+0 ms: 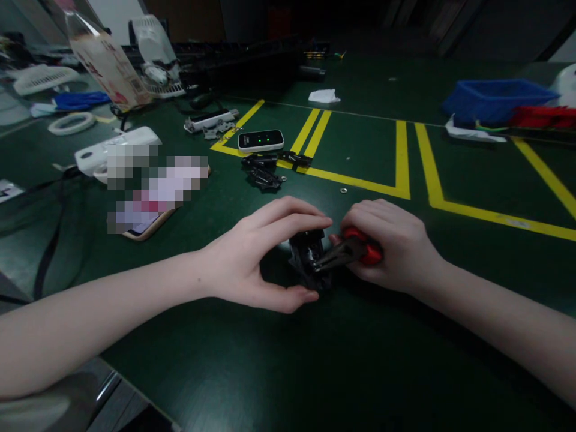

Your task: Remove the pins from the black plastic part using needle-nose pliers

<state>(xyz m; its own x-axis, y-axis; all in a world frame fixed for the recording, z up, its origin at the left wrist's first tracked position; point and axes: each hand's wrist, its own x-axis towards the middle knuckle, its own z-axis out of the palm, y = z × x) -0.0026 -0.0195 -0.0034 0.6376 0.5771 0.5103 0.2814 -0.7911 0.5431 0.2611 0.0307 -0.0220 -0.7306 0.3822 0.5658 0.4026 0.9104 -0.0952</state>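
Note:
My left hand (265, 255) is curled around a small black plastic part (308, 255), thumb on the near side and fingers on the far side, holding it low over the green table (252, 372). In my right hand (391, 240) is a pair of pliers (342, 253) with red handles, gripped in closed fingers. Its narrow metal jaws point left and meet the middle of the black part. What lies between the jaw tips is too small to make out. Beyond my hands lie more black plastic parts (265, 178) and a small metal ring (344, 191).
A phone (162, 195), a white device (119, 147), a tape roll (72, 123) and a bottle (105, 63) stand to the left. A small white-and-black box (261, 141) with green lights lies ahead. At the far right is a blue bin (499, 99). Yellow tape (360, 185) marks the table.

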